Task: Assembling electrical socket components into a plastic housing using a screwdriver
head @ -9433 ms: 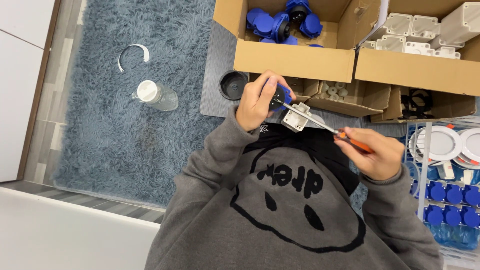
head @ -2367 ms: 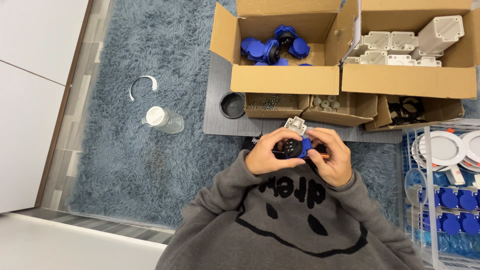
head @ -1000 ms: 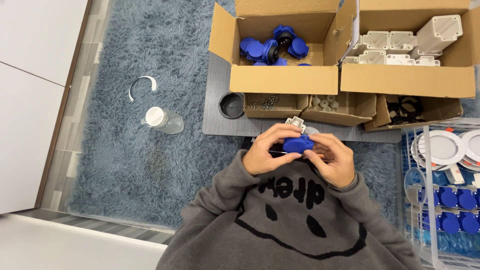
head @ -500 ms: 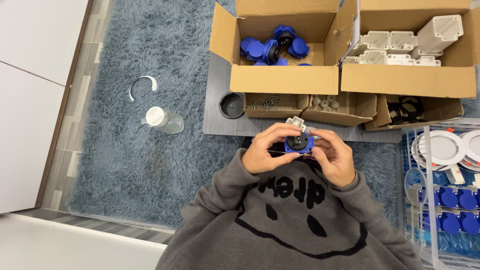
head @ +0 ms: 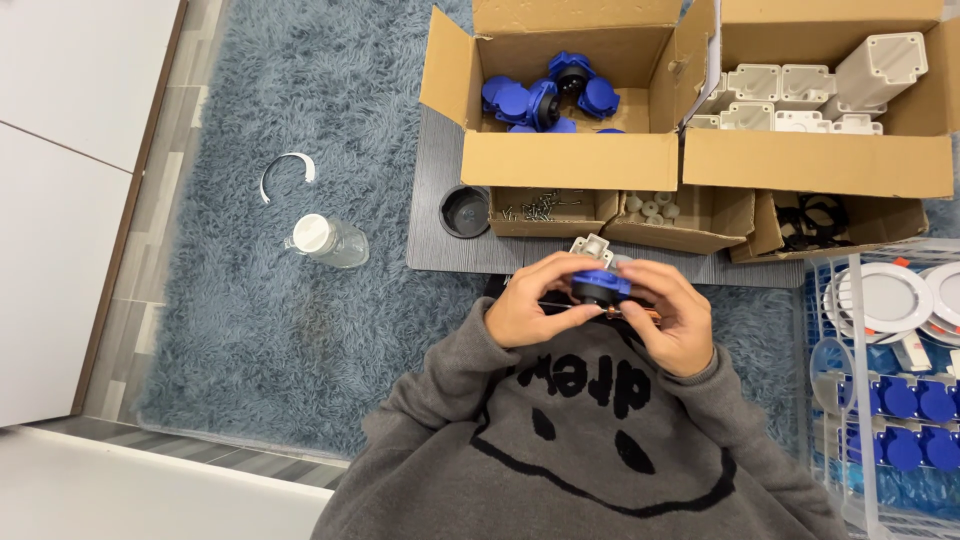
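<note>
Both my hands meet in front of my chest around a small assembly. My left hand grips a blue socket part with a black round insert, pressed against a light grey box that pokes out above my fingers. My right hand cups the same blue part from the right. A thin screwdriver with an orange handle lies under my fingers, across my lap. My grey sweatshirt with a black face print fills the lower view.
A dark low table bears cardboard boxes: blue sockets, grey boxes, small trays of screws, white plugs and black rings. A plastic bottle and white clip lie on the blue rug. Wire rack at right.
Since 9.4 s ago the screwdriver left my right hand and both hands closed on the blue part. In the last second the part turned slightly in my fingers.
</note>
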